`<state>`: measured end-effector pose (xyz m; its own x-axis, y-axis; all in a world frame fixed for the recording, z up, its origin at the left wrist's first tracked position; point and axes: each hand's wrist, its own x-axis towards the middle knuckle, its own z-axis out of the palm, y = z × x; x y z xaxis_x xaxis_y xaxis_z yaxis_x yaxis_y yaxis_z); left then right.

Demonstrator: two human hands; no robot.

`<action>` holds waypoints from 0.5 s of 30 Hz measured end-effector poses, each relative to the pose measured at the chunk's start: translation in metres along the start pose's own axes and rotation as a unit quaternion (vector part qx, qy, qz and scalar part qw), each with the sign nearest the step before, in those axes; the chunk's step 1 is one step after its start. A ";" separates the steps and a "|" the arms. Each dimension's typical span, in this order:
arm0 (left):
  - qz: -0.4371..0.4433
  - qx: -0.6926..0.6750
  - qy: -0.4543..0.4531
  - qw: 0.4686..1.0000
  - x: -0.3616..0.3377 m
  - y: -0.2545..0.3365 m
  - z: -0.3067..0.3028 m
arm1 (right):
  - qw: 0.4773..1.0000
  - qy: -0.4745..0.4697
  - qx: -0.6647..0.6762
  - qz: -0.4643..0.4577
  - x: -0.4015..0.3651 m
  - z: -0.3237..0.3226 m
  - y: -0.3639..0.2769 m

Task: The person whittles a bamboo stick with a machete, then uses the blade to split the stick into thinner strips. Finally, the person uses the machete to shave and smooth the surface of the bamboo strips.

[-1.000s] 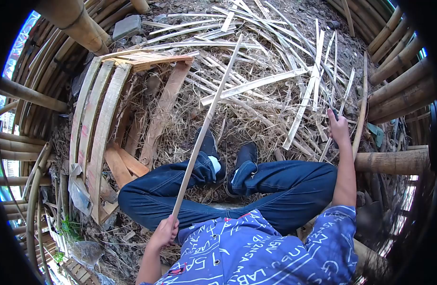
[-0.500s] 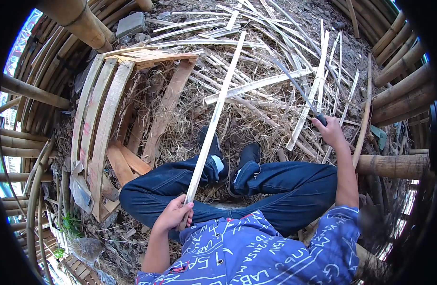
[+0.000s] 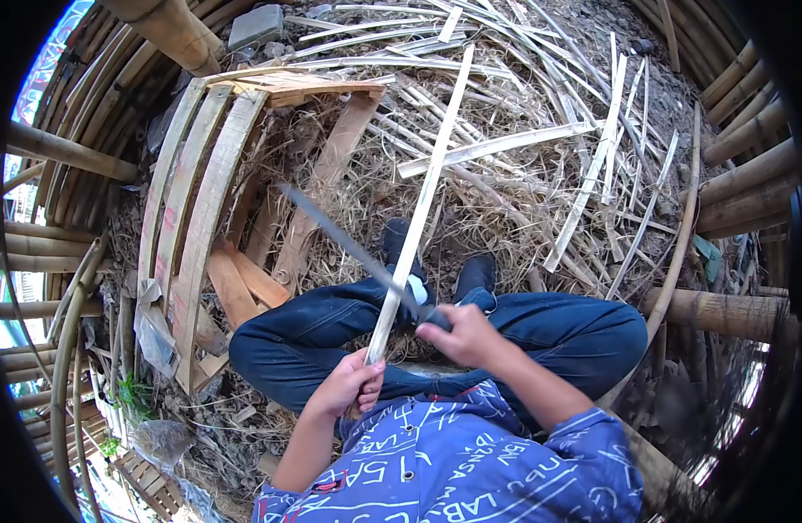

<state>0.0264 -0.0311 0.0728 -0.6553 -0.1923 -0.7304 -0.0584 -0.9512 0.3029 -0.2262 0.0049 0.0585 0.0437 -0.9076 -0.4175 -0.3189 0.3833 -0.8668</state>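
A long pale bamboo strip [image 3: 430, 183] slants up and away from my lap, its near end gripped in my left hand [image 3: 349, 383]. The fingers of that hand are wrapped round it. In my right hand [image 3: 464, 336] is the dark handle of a long-bladed knife [image 3: 344, 240], the fingers closed on it. Its blade is blurred by motion and points up and to the left, crossing the strip in this view a little beyond my left hand. Both hands are over my bent legs [image 3: 558, 336], in dark jeans.
At the left a slatted wooden crate [image 3: 200, 192] lies on its side. Split bamboo strips [image 3: 497, 146] and shavings cover the ground ahead. Thick bamboo poles [image 3: 732, 305] stand at the right, and a grey block [image 3: 255, 26] sits at the back left.
My right hand has swung the knife from the far right inward to the left, so its blade now crosses the strip. My left hand still holds the strip; the whole view has shifted slightly.
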 end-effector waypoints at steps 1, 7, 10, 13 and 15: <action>-0.001 0.000 0.003 1.000 -0.003 0.000 0.002 | 0.999 -0.022 -0.021 -0.009 -0.003 0.013 -0.004; 0.017 0.014 0.000 1.000 -0.012 0.001 0.012 | 0.993 -0.053 -0.059 -0.087 -0.018 0.040 -0.018; -0.011 -0.043 -0.009 0.999 -0.018 -0.001 0.018 | 0.985 -0.057 -0.125 -0.102 -0.016 0.033 -0.020; 0.014 0.008 0.005 1.000 -0.013 -0.009 0.023 | 0.974 -0.050 -0.192 -0.112 -0.010 0.024 -0.019; 0.016 0.013 0.013 1.000 -0.014 -0.010 0.030 | 0.971 -0.035 -0.202 -0.125 -0.004 0.018 -0.013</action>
<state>0.0129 -0.0117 0.0984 -0.6380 -0.2289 -0.7352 -0.0574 -0.9380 0.3419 -0.2046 0.0064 0.0666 0.2272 -0.9443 -0.2381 -0.6344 0.0420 -0.7719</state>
